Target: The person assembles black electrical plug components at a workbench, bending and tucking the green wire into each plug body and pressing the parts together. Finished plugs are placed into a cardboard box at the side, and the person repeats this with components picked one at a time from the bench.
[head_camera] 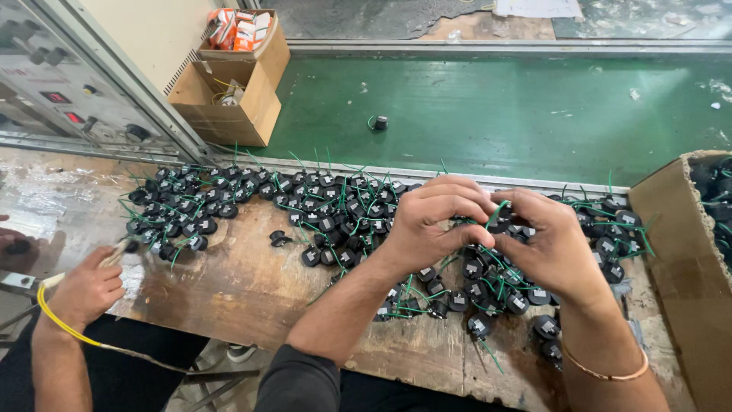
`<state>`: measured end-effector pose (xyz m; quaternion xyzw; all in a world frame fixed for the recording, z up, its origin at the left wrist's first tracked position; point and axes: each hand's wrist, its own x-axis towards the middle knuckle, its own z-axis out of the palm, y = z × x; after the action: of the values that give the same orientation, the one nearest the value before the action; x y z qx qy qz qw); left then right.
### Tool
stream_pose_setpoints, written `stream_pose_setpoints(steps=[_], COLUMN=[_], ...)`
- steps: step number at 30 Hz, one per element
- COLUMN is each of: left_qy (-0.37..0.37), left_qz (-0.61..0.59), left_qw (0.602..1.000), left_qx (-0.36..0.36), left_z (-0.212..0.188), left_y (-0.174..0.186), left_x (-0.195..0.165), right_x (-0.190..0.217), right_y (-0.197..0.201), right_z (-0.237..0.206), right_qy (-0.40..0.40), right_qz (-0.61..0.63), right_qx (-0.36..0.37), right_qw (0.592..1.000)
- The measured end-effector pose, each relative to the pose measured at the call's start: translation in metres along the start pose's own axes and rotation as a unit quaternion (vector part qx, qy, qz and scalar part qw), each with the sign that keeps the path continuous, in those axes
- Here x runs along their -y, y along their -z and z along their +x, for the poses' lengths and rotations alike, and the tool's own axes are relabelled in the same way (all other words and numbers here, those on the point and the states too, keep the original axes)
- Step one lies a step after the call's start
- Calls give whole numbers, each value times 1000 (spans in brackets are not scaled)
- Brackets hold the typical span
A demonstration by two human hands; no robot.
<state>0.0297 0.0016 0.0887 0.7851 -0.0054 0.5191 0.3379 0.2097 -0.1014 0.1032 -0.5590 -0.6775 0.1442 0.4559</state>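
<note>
Item: left hand [427, 225] and right hand [553, 244], held together above the middle-right of the worktop [252, 286], fingers curled inward toward each other. Between the fingertips sits one small black round part [499, 223] with a thin green wire [497, 210] arching up from it; both hands close a narrow grip on this piece, the left pinching from the left, the right from the right. A thin metal bangle [606, 374] circles the right wrist. Beneath and around the hands: a loose heap of black parts [335, 217], each a small moulded disc, matt, with a pale square patch and a stiff green lead, spread in a band from far left to far right. Worktop: worn brown wood, scuffed and stained, with a bare patch at the near middle and a glossy film at the far left. Right edge: an open cardboard box [679, 252] holding more black parts, close beside the right forearm. Far side: a metal rail, then a green belt surface [518, 114] carrying one stray part. Far left: two cardboard boxes [229, 95] and a grey control panel [53, 84]. Near left: another person's hand [84, 290] holding a yellow cable [57, 320].
</note>
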Motion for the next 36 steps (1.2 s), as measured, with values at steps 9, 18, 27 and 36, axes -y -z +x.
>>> stream_pose_setpoints(steps=[9, 18, 27, 36], left_qy=[16, -29, 311, 323], left_qz=[80, 67, 409, 442], left_qw=[995, 997, 837, 768], left_qx=[-49, -19, 190, 333], left_z=[-5, -5, -18, -38], left_y=[-11, 2, 57, 11], left_x=[-22, -18, 93, 115], right_x=[7, 14, 11, 6], right_y=[-6, 3, 33, 30], right_z=[-2, -5, -2, -5], right_qy=[87, 110, 50, 23], right_qz=[13, 52, 36, 85], right_qx=[43, 64, -63, -119], right_qw=[995, 990, 996, 989])
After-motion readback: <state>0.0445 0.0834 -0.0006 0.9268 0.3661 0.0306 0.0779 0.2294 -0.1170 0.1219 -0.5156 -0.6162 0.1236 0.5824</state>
